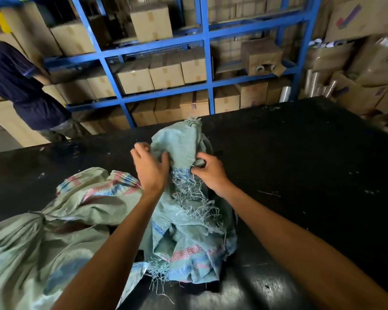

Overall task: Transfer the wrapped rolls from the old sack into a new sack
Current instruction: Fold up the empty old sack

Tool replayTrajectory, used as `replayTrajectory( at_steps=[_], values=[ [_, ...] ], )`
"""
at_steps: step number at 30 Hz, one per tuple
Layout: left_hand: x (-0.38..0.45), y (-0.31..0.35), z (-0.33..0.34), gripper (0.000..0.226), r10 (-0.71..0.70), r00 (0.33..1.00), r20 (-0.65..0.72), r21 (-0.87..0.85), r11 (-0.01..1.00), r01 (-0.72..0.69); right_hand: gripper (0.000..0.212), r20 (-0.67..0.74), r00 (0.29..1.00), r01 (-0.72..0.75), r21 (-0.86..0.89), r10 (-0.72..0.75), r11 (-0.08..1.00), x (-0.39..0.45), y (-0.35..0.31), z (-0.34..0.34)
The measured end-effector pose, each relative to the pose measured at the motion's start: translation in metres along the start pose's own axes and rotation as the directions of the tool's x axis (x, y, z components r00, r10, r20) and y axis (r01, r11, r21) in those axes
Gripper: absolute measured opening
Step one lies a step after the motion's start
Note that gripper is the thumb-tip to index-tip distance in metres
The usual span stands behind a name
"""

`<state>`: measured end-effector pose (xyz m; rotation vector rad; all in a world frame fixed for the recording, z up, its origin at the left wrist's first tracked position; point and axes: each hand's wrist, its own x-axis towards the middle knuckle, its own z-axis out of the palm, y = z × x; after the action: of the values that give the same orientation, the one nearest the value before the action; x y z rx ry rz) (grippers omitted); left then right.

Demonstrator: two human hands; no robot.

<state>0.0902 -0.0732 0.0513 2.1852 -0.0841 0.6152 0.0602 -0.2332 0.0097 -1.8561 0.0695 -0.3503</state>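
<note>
Sack (184, 139), frayed and blue-green, lies on the black counter (300, 153) with its long axis running from you toward the far edge. Your left hand (150, 168) grips its left side; your right hand (211, 173) pinches the right edge. A paler tied sack (54, 231) lies left, cut off by the frame. Any rolls inside are hidden.

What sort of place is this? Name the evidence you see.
Probably a warehouse or packing room: blue metal shelving stacked with sealed cardboard boxes, rolls of clear stretch film, and woven sacks on a black worktable.
</note>
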Motion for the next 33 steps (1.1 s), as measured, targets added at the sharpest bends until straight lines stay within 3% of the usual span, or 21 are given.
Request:
replayTrajectory(
  at_steps=[1,3,6,9,11,14,16,18,20,21,22,24,25,26,29,31,33],
  values=[
    [-0.003,0.006,-0.003,0.051,0.069,0.996,0.059,-0.063,0.996,-0.065,0.034,0.003,1.000,0.001,0.003,-0.001,1.000,0.000,-0.001,0.004],
    [-0.002,0.011,-0.005,0.062,0.055,0.961,0.273,-0.082,0.996,-0.034,0.032,0.044,0.999,0.020,0.010,-0.020,1.000,0.000,-0.003,0.012],
    [0.008,-0.005,-0.003,0.074,-0.026,0.893,0.450,0.102,0.995,-0.022,0.047,0.122,0.992,0.035,0.010,-0.035,0.999,-0.002,-0.008,0.018],
    [0.019,-0.019,-0.007,0.058,0.000,0.944,0.330,0.201,0.977,-0.070,0.039,0.202,0.976,0.076,0.037,-0.082,0.996,-0.001,-0.003,0.017],
    [0.027,-0.028,-0.016,0.037,-0.048,0.982,0.180,0.227,0.974,0.006,0.028,0.216,0.972,0.079,0.066,-0.091,0.995,-0.003,0.002,0.015],
    [0.034,-0.041,-0.036,0.029,-0.209,0.977,0.042,0.270,0.944,0.190,0.022,0.136,0.988,0.072,0.030,-0.076,0.997,-0.002,0.010,0.008],
    [0.038,-0.056,-0.048,0.025,-0.189,0.981,0.044,0.343,0.925,0.163,0.021,0.066,0.996,0.064,-0.108,-0.057,0.992,0.001,0.015,-0.002],
    [0.044,-0.073,-0.056,0.020,-0.282,0.958,0.043,0.373,0.895,0.247,0.021,-0.057,0.998,0.001,-0.228,-0.015,0.974,0.008,0.020,-0.016],
    [0.051,-0.089,-0.063,0.016,-0.478,0.878,0.036,0.247,0.855,0.456,0.020,-0.190,0.982,-0.081,-0.330,0.017,0.941,0.015,0.022,-0.032],
    [0.053,-0.087,-0.066,0.015,-0.565,0.822,0.077,0.101,0.824,0.557,0.020,-0.246,0.969,-0.121,-0.367,0.030,0.922,0.017,0.022,-0.039],
    [0.057,-0.086,-0.064,0.021,-0.657,0.731,0.186,-0.109,0.725,0.680,0.019,-0.294,0.955,-0.151,-0.385,0.034,0.910,0.019,0.020,-0.044],
    [0.054,-0.068,-0.059,0.040,-0.741,0.511,0.435,-0.486,0.285,0.826,0.020,-0.374,0.927,-0.188,-0.385,0.033,0.904,0.023,0.014,-0.047],
    [0.052,-0.058,-0.057,0.043,-0.722,0.466,0.511,-0.548,0.144,0.824,0.022,-0.390,0.920,-0.201,-0.379,0.041,0.904,0.025,0.009,-0.046],
    [0.050,-0.049,-0.053,0.042,-0.694,0.476,0.541,-0.585,0.096,0.805,0.025,-0.386,0.922,-0.204,-0.384,0.045,0.901,0.026,0.006,-0.044],
    [0.044,-0.016,-0.050,0.034,-0.487,0.559,0.672,-0.555,0.169,0.815,0.046,-0.282,0.955,-0.074,-0.533,-0.094,0.843,0.025,-0.005,-0.033],
    [0.043,-0.004,-0.043,0.035,-0.352,0.606,0.714,-0.471,0.399,0.787,0.049,-0.049,0.960,0.175,-0.659,-0.274,0.732,0.021,-0.010,-0.022],
    [0.041,0.004,-0.037,0.047,-0.286,0.646,0.707,-0.390,0.605,0.694,0.040,0.189,0.928,0.358,-0.696,-0.322,0.622,0.017,-0.011,-0.008]
  ],
)
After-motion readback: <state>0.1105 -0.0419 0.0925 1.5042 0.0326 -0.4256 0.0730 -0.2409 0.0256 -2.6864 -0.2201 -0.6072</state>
